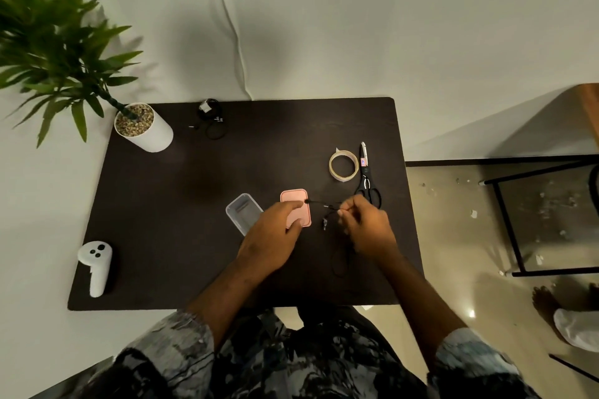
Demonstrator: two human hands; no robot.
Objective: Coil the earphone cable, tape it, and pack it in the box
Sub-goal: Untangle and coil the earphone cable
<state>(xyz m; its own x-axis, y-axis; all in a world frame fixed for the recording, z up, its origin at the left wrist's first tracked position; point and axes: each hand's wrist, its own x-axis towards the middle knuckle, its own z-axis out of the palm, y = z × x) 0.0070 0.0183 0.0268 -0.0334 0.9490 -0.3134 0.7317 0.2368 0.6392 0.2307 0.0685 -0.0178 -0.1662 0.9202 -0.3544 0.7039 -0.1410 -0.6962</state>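
A thin black earphone cable point(324, 204) is stretched between my two hands above the dark table point(194, 236). My left hand point(275, 230) pinches one end of it near the pink lid point(299, 201). My right hand point(366, 230) pinches the other part, and a loop of cable point(340, 261) hangs below it with small earbuds point(324, 223) dangling. A clear plastic box point(241, 210) lies open just left of my left hand. The roll of tape point(343, 165) and black scissors point(368, 178) lie behind my right hand.
A second coiled earphone point(210, 116) lies at the table's far edge. A potted plant point(142, 126) stands at the far left corner, a white controller point(95, 264) at the near left. A metal-framed table point(534, 220) is to the right, with a person's foot point(551, 304) on the floor.
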